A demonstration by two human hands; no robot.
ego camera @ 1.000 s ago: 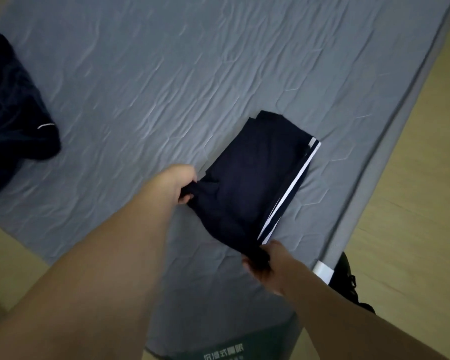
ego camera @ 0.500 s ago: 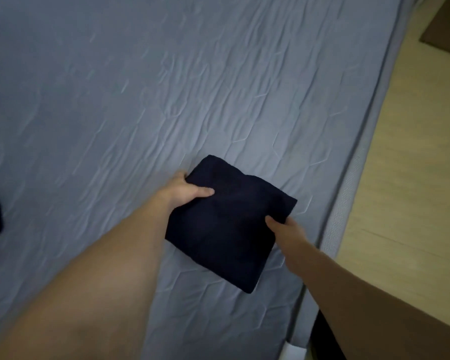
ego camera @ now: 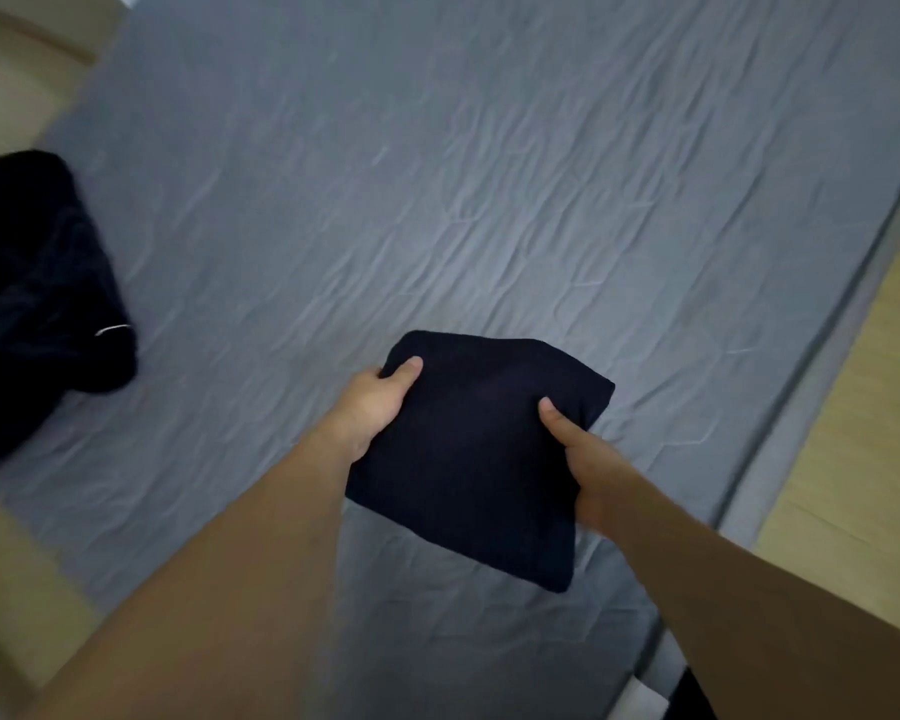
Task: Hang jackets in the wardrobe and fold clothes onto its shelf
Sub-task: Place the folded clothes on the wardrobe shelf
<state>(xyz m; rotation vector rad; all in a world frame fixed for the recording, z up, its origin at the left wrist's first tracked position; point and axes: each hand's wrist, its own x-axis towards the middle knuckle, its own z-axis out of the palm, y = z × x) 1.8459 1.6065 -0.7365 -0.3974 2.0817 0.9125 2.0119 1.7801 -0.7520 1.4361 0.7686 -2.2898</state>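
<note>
Folded dark garment (ego camera: pixel 481 459), a compact navy square, sits lower centre of the frame, held over the grey bed (ego camera: pixel 437 200). Whether its underside touches the sheet cannot be told. Left hand (ego camera: pixel 375 407) grips the left edge, thumb on top, fingers hidden beneath. Right hand (ego camera: pixel 588 465) grips the right edge the same way. Both hands pinch cloth only at the sides; the middle and the near corner toward the bottom of the frame are unsupported.

Risks, as judged:
- Layers could slide apart if either thumb eases, since nothing pins the fold but the two side grips. Soft knit, likely to sag at the centre.
- Near corner may droop and open the fold on a lift.
- Carrying it tilted would let the inner layers spill out of the open side.
- Wardrobe and shelf are not in view, so the carry is of unknown length; a longer walk gives more chance of unfolding.

Second dark pile of clothing (ego camera: pixel 37 304) lies well apart at the left edge of the frame, crumpled, not yet folded. Pale wooden floor (ego camera: pixel 863 433) shows at right, beside the bed.
</note>
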